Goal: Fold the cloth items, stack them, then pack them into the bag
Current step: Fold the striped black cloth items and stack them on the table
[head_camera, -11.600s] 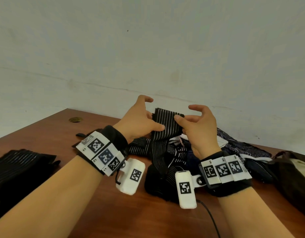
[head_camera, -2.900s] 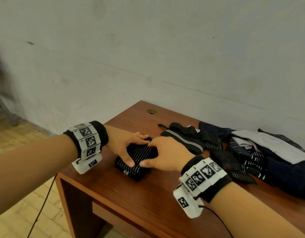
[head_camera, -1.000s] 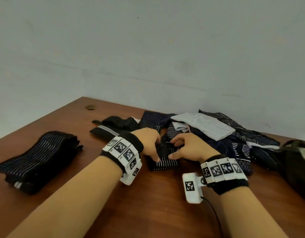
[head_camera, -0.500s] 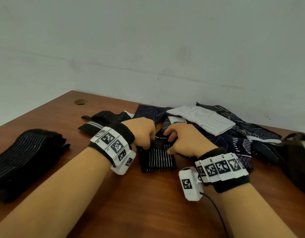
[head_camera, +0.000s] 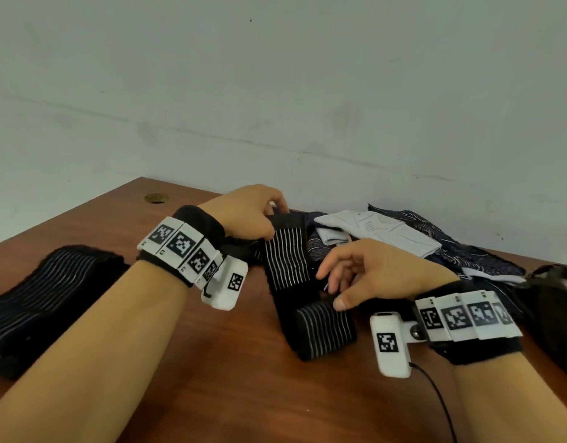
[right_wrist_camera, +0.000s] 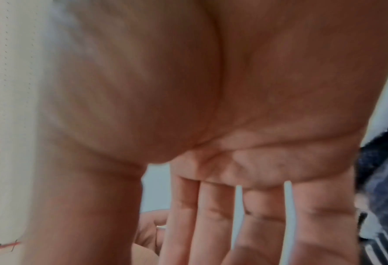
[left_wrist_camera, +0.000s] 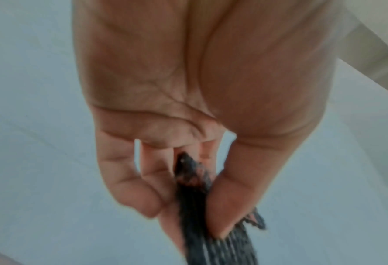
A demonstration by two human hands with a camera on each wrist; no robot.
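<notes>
Striped sock (head_camera: 288, 263) hangs from your left hand (head_camera: 247, 215), pinched at its top, toe end on the desk (head_camera: 243, 388); right hand (head_camera: 371, 273) slack, empty. Thin pinch may slip, fold skews.

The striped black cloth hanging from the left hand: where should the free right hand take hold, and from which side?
Probably the striped black cloth at its top edge beside the left hand, coming from the right: the lower end lies bunched on the table; the right hand is open.
</notes>
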